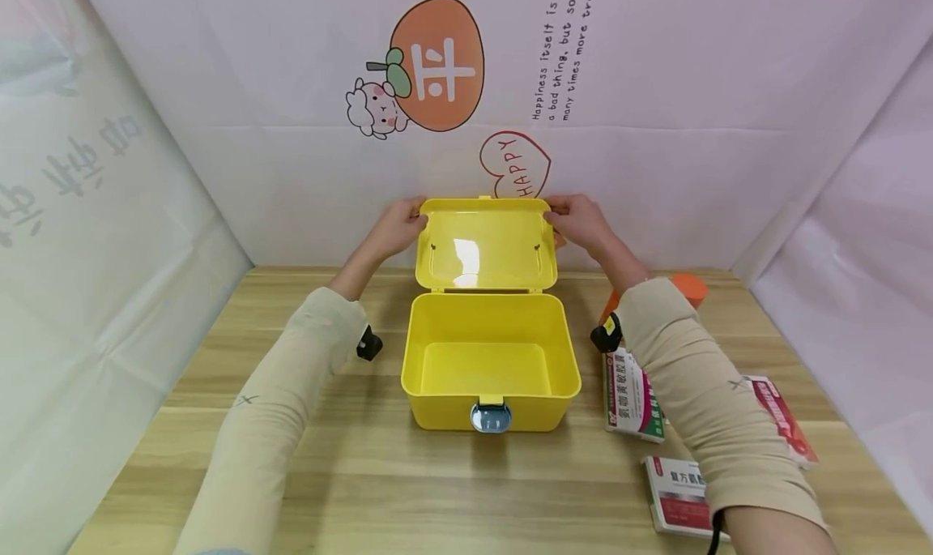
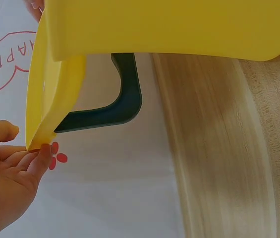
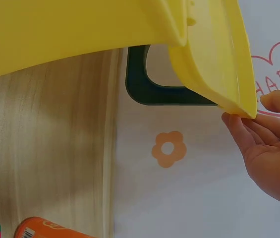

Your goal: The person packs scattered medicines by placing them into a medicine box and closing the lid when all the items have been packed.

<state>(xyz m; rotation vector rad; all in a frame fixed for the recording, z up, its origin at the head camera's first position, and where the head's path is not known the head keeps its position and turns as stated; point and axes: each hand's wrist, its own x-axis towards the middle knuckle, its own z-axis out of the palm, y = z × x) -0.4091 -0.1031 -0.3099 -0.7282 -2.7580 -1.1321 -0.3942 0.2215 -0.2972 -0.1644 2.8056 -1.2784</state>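
"On the wooden table (image 1: 408,494), centre: one yellow hinged box (image 1: 448,413). Lid (image 1: 484,251)?"

"Raised at the far side, green handle (image 2: 132,99) behind; left hand (image 1: 398,226) holds its left corner, right hand (image 1: 581,221) its right."

"Right side?"

"At least three medicine cartons (image 1: 632,397); far, one orange cylinder (image 1: 691,288), partly hidden by the right sleeve (image 1: 700,385)."

"Hazard?"

"Probably the lid dropping if both grips slip, or hinges (image 1: 535,291) straining if pushed."

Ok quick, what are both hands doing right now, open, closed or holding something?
Left hand: holding the yellow lid at its upper left corner.
Right hand: holding that lid at its upper right corner.
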